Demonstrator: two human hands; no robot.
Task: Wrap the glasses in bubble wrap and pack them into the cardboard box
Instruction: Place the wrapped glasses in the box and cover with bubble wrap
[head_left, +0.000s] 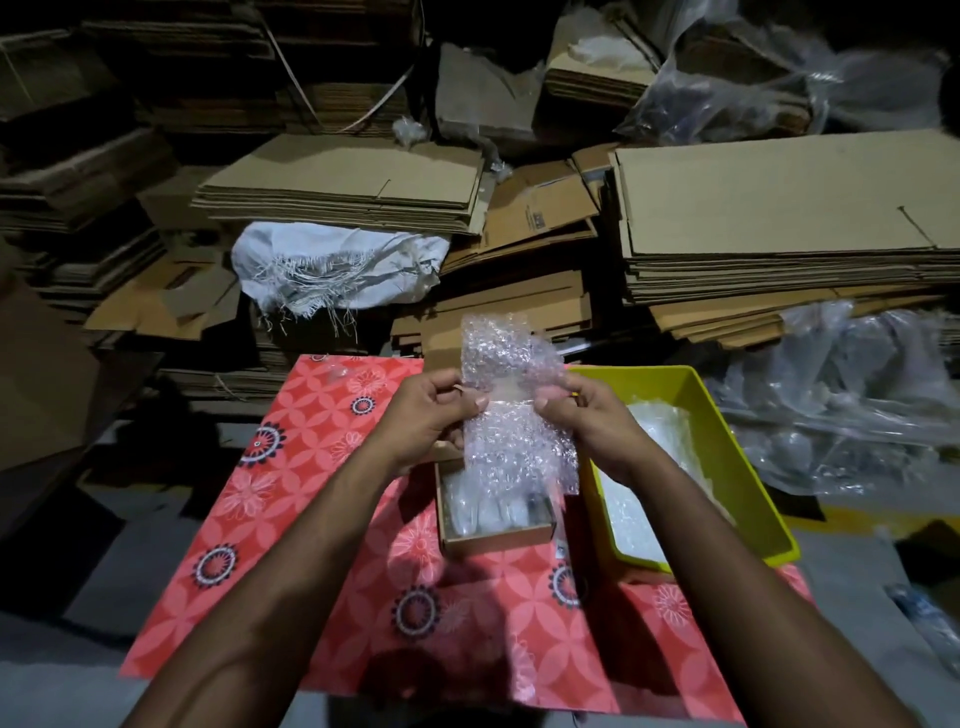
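Note:
A bubble-wrap bundle (511, 405) stands upright between my hands, above the small open cardboard box (496, 538). A strip of clear tape crosses its middle. My left hand (431, 415) pinches the bundle's left side at the tape, and my right hand (587, 415) pinches its right side. What the wrap holds is hidden. The box contains several pale wrapped bundles.
A yellow plastic bin (727, 441) with clear wrap material stands right of the box. Both rest on a red flowered cloth (291, 493). Stacks of flattened cardboard (779, 208), a white sack (337, 265) and plastic bags (857, 405) crowd the far side.

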